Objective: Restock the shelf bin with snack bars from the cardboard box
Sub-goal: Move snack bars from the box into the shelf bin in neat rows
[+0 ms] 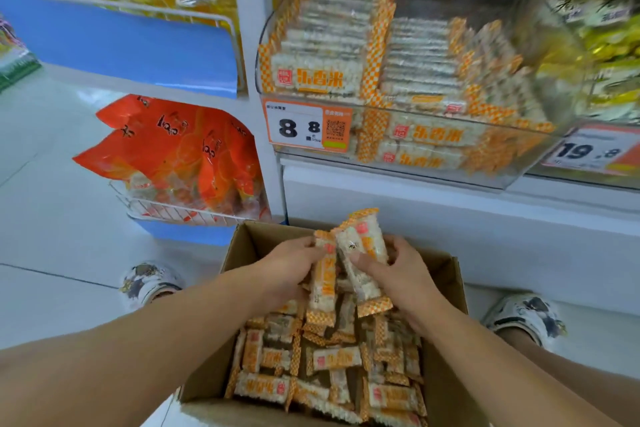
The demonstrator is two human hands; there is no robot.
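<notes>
1. At the far left, orange snack bags (169,149) are stacked in a wire basket (180,211) on the neighbouring shelf; they are no part of the restock.
2. The left hand (284,270) is closed around a few snack bars (346,267) held upright above the cardboard box (242,246), probably so that a bundle can be squared before it is lifted.
3. The box is set on the floor directly below the shelf, seemingly to keep the carry short; many loose bars (332,357) are left inside it in a jumble.
4. The right hand (398,274) is clasped on the same bundle from the other side, thumb pressed across one wrapper, so the bars are pinched between both hands.
5. Above and to the right, the clear shelf bin (519,177) is seen with a price tag (308,126) on its front. Neat rows (332,28) are already packed at its left, while bare space is left at the back right, where the bundle is likely meant to go.
</notes>
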